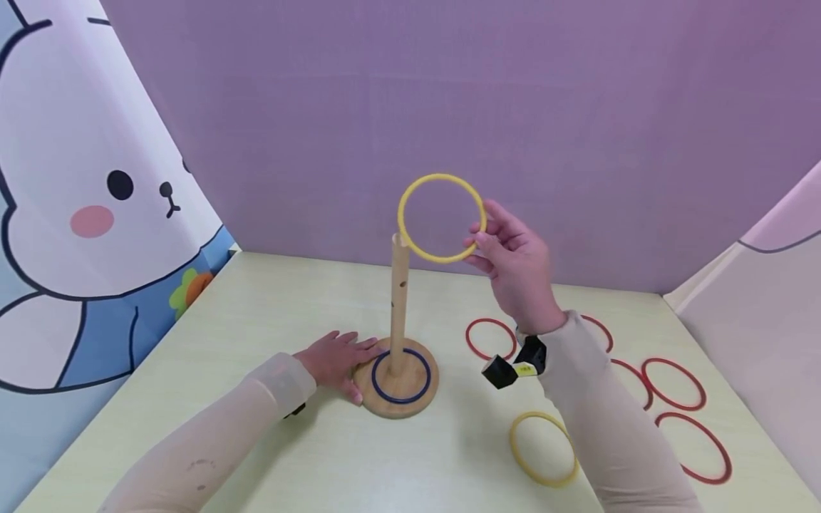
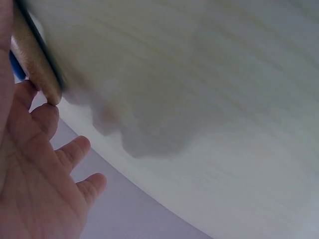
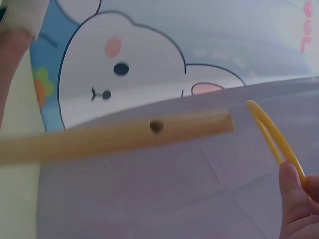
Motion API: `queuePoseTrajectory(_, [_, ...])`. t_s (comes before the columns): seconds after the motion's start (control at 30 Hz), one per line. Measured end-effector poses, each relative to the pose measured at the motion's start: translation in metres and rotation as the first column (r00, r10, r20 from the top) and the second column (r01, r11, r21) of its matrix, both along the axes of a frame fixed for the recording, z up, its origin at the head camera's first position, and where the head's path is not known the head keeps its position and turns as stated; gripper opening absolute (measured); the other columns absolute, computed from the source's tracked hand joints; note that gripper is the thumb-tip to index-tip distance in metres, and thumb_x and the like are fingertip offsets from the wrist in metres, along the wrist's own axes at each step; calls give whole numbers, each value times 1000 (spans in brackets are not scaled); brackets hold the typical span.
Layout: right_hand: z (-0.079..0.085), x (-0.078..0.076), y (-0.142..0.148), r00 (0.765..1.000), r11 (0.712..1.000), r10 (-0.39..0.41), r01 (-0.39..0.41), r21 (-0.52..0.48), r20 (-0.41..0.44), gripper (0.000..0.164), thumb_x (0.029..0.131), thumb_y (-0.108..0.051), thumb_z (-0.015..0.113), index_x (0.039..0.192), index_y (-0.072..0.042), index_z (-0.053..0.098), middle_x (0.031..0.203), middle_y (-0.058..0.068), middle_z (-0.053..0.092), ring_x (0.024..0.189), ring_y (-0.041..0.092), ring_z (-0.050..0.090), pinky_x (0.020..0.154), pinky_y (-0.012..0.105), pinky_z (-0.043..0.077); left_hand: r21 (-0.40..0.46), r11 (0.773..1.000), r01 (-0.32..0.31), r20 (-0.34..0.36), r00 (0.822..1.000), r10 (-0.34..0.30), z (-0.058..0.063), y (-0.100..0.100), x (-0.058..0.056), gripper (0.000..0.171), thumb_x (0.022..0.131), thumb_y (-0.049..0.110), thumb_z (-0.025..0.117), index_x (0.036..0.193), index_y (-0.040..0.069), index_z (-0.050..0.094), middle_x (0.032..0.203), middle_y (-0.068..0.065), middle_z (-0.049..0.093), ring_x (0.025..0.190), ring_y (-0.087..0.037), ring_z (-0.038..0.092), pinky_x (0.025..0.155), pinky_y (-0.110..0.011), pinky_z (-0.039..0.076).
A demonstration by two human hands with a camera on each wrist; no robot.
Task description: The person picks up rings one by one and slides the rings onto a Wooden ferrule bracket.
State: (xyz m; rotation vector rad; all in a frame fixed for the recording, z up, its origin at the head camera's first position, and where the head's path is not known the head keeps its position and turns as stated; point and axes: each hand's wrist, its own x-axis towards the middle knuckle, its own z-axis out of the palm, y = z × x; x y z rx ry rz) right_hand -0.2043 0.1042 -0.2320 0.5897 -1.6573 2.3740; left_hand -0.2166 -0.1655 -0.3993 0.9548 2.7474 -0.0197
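Note:
A yellow ring (image 1: 439, 177) is pinched at its right side by my right hand (image 1: 521, 274), thumb against the fingers, up by the top of a wooden post (image 1: 399, 306). In the right wrist view the ring (image 3: 279, 137) is apart from the post's end (image 3: 219, 123) and not around it. The post stands upright on a round wooden base (image 1: 400, 411). On that base, around the post's foot, lies a dark blue ring (image 1: 430, 374). My left hand (image 1: 335, 362) rests with spread fingers at the base's left edge; the left wrist view shows fingertips touching the rim (image 2: 54, 94).
A second yellow ring (image 1: 513, 442) lies on the table (image 1: 256, 306), partly behind my right forearm. Several red rings (image 1: 490, 320) are scattered on the right side, some partly hidden by the sleeve. A purple cloth (image 1: 308, 142) hangs behind, with printed cloths at both sides.

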Motion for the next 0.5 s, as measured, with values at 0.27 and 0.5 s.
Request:
queuePoseTrajectory(0.27, [-3,-1,-9,983,992,129,-129,-7,131,51,94,16,41,144,9,32,86,2,61,77,9,64,70,23,56,-11,1000,-10,8,1000,11,3,2,3,97,71,57,75,148,12,38,150,-9,38,134,-41,35,107,-58,29])
queuePoseTrajectory(0.5, [-6,-2,-16,962,978,191,-204,50,198,49,96,12,41,145,7,33,89,3,60,77,9,64,69,19,55,-14,1000,-17,18,1000,18,1,2,1,97,71,57,75,148,13,37,151,-8,37,135,-41,33,108,-58,27])
